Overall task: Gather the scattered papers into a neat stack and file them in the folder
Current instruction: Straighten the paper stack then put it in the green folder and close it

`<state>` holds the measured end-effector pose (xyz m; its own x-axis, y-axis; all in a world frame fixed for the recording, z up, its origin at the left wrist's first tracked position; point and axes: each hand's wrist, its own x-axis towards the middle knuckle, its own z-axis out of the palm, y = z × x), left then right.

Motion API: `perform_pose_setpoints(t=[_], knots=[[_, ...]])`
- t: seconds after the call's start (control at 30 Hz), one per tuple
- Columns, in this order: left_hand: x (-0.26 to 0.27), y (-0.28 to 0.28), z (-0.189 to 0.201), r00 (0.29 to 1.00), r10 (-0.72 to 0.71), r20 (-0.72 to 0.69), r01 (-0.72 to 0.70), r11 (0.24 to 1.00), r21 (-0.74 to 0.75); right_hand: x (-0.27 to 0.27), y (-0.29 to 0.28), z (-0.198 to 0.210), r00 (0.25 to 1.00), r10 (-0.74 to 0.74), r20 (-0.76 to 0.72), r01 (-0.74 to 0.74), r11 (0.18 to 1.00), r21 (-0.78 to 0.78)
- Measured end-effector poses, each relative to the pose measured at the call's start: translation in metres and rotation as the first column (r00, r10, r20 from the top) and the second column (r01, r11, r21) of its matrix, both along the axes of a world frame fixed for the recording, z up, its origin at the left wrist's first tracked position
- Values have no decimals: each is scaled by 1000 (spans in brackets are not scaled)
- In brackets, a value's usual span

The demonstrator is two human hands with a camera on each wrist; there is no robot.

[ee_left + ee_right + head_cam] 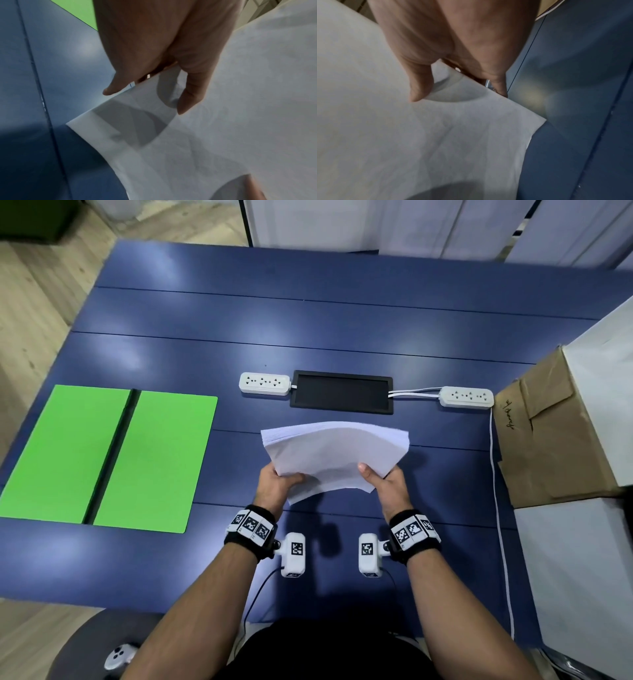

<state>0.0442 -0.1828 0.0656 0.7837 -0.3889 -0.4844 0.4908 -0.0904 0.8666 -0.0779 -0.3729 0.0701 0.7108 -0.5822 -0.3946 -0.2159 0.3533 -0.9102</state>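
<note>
1. While both hands held it above the blue counter (342, 313), the stack of papers (337, 455) bowed upward between them, its far edge fanned so that the single sheets showed.
2. The left hand (275, 484) had its grip closed on the stack's near left edge, thumb lying on top of the sheets and the fingers tucked beneath; the left wrist view showed that thumb (190, 94) pressed on the paper with a finger curled at the edge.
3. The right hand (387, 484) had its grip closed on the near right edge in the same manner, thumb on top; in the right wrist view the thumb (419, 86) lay on the sheet while the other fingers wrapped under the corner.
4. To the left of the left grip, well apart from the papers, the green folder (102, 457) lay open and flat on the counter, a dark spine running down its middle.
5. Beyond both grips, past the far edge of the stack, sat a black tray (341, 392) with a white power strip (264, 384) at its left end and a second power strip (466, 397) to its right.
6. To the right of the right grip a brown cardboard box (548, 433) stood at the counter's edge.
</note>
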Motion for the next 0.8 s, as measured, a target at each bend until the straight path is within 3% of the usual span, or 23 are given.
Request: perform_pose_setpoints(t=[0.37,0.53,0.63,0.8], knots=[[1,2,-8,994,-104,32,103,993,51,-1,-2,-22,992,56,-114,-54,998,26],[14,8,19,978,-135,162,143,989,-38,-3,-8,7,999,44,13,-42,994,-101],[20,10,30,955,-135,263,155,986,-58,-3,-8,24,986,121,112,-92,967,-237],[7,2,33,964,-58,261,86,991,-98,2,9,27,984,61,166,-9,954,-299]])
